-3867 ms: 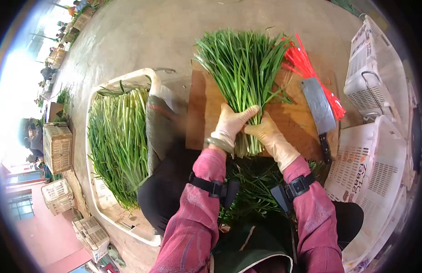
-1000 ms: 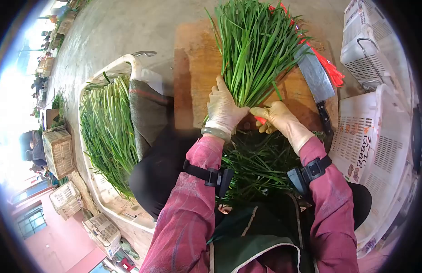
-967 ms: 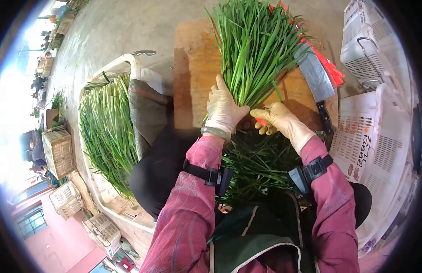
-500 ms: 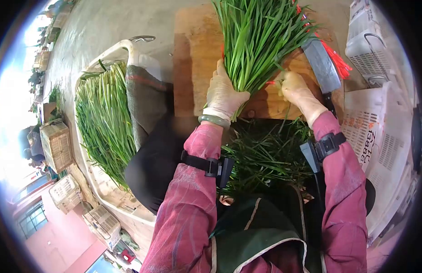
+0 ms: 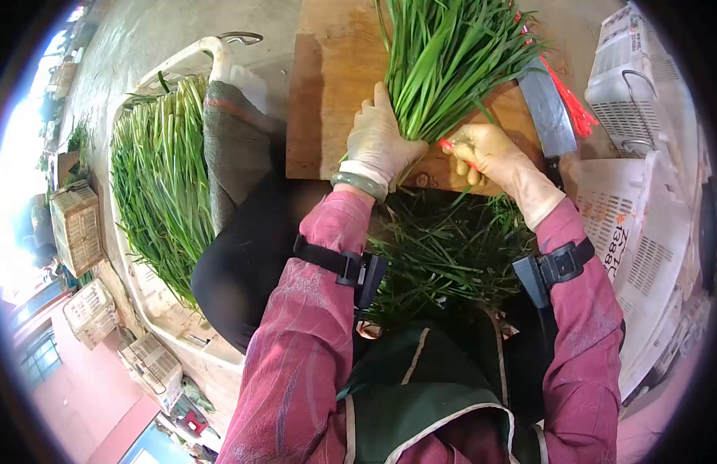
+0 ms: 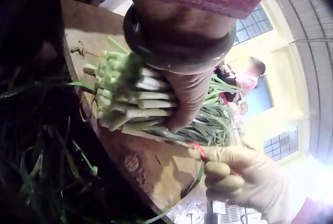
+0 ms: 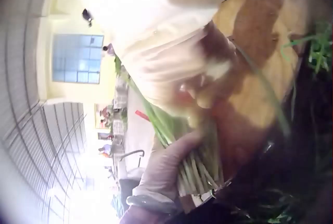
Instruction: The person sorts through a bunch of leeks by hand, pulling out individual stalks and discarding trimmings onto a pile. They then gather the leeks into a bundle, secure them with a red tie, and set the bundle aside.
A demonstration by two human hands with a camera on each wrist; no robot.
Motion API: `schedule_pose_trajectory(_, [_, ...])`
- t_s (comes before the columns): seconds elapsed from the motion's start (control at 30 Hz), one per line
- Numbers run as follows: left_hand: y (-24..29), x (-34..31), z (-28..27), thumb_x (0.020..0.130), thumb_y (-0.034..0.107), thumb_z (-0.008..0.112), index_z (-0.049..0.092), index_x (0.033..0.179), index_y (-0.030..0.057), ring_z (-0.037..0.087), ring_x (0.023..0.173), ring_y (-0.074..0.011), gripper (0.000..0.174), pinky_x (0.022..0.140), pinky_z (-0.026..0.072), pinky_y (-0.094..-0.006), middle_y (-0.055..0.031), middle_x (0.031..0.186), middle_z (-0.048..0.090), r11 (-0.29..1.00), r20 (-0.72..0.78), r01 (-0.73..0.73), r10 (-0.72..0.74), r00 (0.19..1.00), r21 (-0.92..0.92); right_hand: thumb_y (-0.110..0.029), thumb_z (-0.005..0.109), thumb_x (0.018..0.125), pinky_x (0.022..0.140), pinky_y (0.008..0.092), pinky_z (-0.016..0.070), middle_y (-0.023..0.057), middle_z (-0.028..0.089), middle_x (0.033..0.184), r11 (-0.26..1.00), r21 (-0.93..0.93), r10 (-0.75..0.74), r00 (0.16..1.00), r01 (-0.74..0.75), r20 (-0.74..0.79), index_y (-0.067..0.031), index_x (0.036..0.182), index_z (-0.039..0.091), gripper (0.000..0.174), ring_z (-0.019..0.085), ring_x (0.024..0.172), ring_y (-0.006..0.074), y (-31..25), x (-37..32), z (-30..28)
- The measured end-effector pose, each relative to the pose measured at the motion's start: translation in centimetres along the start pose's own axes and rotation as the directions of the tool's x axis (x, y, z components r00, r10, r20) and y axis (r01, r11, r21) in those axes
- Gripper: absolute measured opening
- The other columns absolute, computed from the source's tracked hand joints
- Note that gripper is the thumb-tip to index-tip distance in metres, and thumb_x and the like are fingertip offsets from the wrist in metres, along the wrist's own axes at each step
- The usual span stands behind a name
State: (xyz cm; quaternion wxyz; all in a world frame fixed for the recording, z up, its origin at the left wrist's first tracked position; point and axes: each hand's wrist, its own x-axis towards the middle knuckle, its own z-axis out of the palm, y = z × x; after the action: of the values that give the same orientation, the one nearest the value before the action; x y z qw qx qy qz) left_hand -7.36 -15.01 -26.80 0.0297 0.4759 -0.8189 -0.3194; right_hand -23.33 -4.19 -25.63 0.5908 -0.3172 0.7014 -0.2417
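Observation:
My gloved left hand (image 5: pixel 380 139) grips a bunch of garlic chives (image 5: pixel 443 69) near its base, thumb on one side and fingers on the other. In the left wrist view, the bunch's pale cut stem ends (image 6: pixel 112 81) face the board's near edge. My gloved right hand (image 5: pixel 493 155), just right of the left thumb, pinches a red plastic tie (image 5: pixel 446 145) between thumb and curled fingers. The tie (image 6: pixel 197 151) shows close beside the stems in the left wrist view. The tie's course behind the bunch is hidden.
Under the bunch is a wooden board (image 5: pixel 327 93). A cleaver (image 5: pixel 545 108) and several loose red ties (image 5: pixel 573 108) lie at its right. A white crate (image 5: pixel 217 58) of chives stands left, white crates (image 5: pixel 627 232) right. Loose leaves (image 5: pixel 451 251) heap below the board.
Earliest, both hands gripped the stems. Since then, the right hand has taken a red tie, pulled away to the right, then come back closer to the left thumb. The left hand keeps its grip.

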Motion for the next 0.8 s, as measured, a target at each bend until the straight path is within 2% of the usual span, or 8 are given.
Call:
schedule_pose_trajectory(0.07, [-0.8,0.3,0.3,0.057,0.028,0.084,0.024,0.141,-0.0023,0.052,0.113,-0.0401,0.108,0.095,0.0447,-0.0415,-0.0276,0.123,0.049,0.999,-0.017,-0.027,0.026,1.0,-0.033,-0.027,0.06,0.089,0.039,0.0255,0.0379,0.0035,0.059,0.065,0.986,0.147,0.062,0.994,-0.075,0.091,-0.0037,0.093,0.061,0.024,0.051,0.045,0.0103,1.9,-0.5,-0.2])
schedule_pose_trajectory(0.17, [-1.3,0.8,0.2,0.055,0.028,0.085,0.023,0.142,-0.0026,0.05,0.116,-0.0383,0.111,0.098,0.0428,-0.0394,-0.0265,0.125,0.048,0.996,0.033,-0.033,0.035,0.999,-0.082,-0.028,0.061,0.089,0.04,0.0257,0.0385,0.0032,0.059,0.064,0.984,0.095,0.137,0.983,-0.149,0.124,-0.0048,0.088,0.06,0.023,0.052,0.046,0.0103,4.1,0.1,1.6])
schedule_pose_trajectory(0.3, [-1.8,1.2,0.9,0.054,0.028,0.085,0.022,0.143,-0.0025,0.049,0.118,-0.0372,0.113,0.1,0.0415,-0.0387,-0.0257,0.126,0.048,0.997,0.021,-0.032,0.034,0.999,-0.069,-0.027,0.063,0.09,0.042,0.0259,0.0416,0.0042,0.059,0.067,0.923,0.378,0.083,0.997,-0.074,-0.007,-0.0055,0.086,0.059,0.022,0.053,0.047,0.0113,4.2,0.0,4.6])
schedule_pose_trajectory(0.43, [-2.0,1.4,1.0,0.054,0.027,0.085,0.03,0.139,0.0011,0.049,0.118,-0.0365,0.105,0.1,0.0412,-0.0387,-0.0248,0.125,0.048,0.997,0.012,-0.043,0.044,0.999,-0.068,-0.024,0.063,0.09,0.043,0.0283,0.0438,0.0079,0.063,0.074,0.896,0.44,0.151,0.97,-0.054,-0.189,-0.0016,0.09,0.058,0.023,0.055,0.048,0.0142,3.2,1.6,7.2])
schedule_pose_trajectory(0.47, [-2.1,1.5,1.1,0.054,0.027,0.085,0.033,0.137,0.0029,0.05,0.117,-0.036,0.101,0.098,0.0422,-0.0391,-0.0239,0.122,0.05,0.995,-0.007,-0.055,0.054,0.999,-0.084,-0.023,0.062,0.091,0.043,0.0301,0.0465,0.01,0.064,0.074,0.897,0.438,0.16,0.964,-0.052,-0.213,0.0004,0.093,0.057,0.025,0.057,0.049,0.0172,3.4,2.3,7.8])
schedule_pose_trajectory(0.57, [-2.2,1.4,1.4,0.053,0.028,0.084,0.032,0.137,0.0028,0.053,0.114,-0.0363,0.101,0.095,0.0443,-0.0399,-0.0229,0.12,0.052,0.997,-0.03,-0.056,0.054,0.998,-0.059,-0.023,0.06,0.091,0.045,0.0319,0.0494,0.0116,0.065,0.075,0.922,0.379,0.184,0.951,-0.079,-0.25,0.0006,0.096,0.056,0.024,0.06,0.051,0.0201,3.4,3.2,8.3])
schedule_pose_trajectory(0.67, [-1.6,1.3,1.4,0.054,0.034,0.083,0.029,0.133,0.0006,0.057,0.108,-0.0354,0.101,0.086,0.051,-0.043,-0.0225,0.118,0.053,0.997,-0.03,-0.05,0.052,0.998,0.051,-0.022,0.058,0.092,0.045,0.0326,0.0506,0.0124,0.066,0.076,0.912,0.39,0.216,0.959,-0.131,-0.184,0.0005,0.098,0.056,0.024,0.062,0.053,0.0219,3.2,3.6,7.7])
schedule_pose_trajectory(0.8, [0.0,0.7,1.0,0.054,0.032,0.084,0.031,0.134,0.0004,0.058,0.105,-0.0371,0.101,0.089,0.0483,-0.0422,-0.0237,0.116,0.054,0.998,-0.04,0.022,-0.019,0.999,0.067,-0.019,0.057,0.091,0.045,0.0338,0.0501,0.0129,0.066,0.075,0.888,0.444,0.229,0.953,-0.122,-0.196,0.0006,0.096,0.057,0.02,0.063,0.053,0.0229,2.7,3.2,7.5])
